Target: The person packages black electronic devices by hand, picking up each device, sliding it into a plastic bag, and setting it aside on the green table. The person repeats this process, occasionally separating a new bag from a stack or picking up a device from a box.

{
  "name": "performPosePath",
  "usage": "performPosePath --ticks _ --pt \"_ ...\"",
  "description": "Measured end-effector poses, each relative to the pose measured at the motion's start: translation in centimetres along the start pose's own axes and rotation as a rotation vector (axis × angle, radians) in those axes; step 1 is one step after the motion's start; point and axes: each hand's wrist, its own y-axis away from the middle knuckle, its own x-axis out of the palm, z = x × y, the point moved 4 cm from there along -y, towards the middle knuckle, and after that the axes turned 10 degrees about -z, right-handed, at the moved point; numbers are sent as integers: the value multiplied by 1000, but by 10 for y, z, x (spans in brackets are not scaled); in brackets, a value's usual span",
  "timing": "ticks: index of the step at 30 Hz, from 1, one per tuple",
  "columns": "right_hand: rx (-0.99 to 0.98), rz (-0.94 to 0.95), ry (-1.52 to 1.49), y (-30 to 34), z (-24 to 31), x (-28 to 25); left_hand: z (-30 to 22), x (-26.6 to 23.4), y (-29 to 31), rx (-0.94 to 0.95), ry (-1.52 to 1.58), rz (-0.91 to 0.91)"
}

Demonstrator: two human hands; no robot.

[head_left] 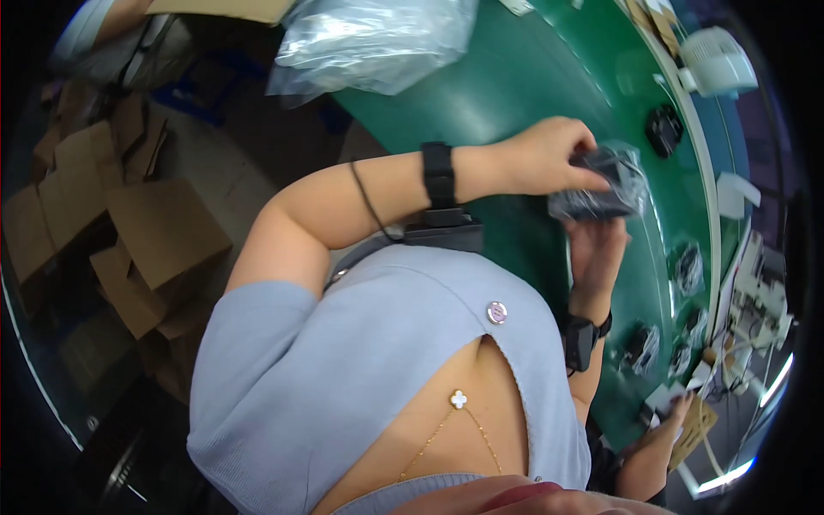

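While both hands work above the green surface (pixel 515 77), the left hand (pixel 545 154) pinches a clear bag holding a dark part (pixel 601 184) from above, and the right hand (pixel 596 249) grips it from below.

My worktop (pixel 515 86) is a green belt that curves away from me, edged on its far side by a pale rail (pixel 699 172). A big heap of clear plastic bags (pixel 369 43) lies on its left end. Further along, several small black parts sealed in clear bags lie apart from one another on the green: 1 bagged part (pixel 663 130) near the rail, another (pixel 688 268) further right, and 3 more (pixel 639 348) grouped near the right end. Beyond the rail, a white fan (pixel 717 62) stands. Below the worktop, flattened cardboard boxes (pixel 129 232) are piled on the floor (pixel 215 172).
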Motion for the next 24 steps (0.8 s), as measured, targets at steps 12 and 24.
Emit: performPosePath --ticks 12,24 --pt "-181 -830 1873 -68 157 -190 32 -192 231 -287 114 3" --pt "-1409 977 1650 -41 -82 309 342 -82 678 -1347 300 -1560"
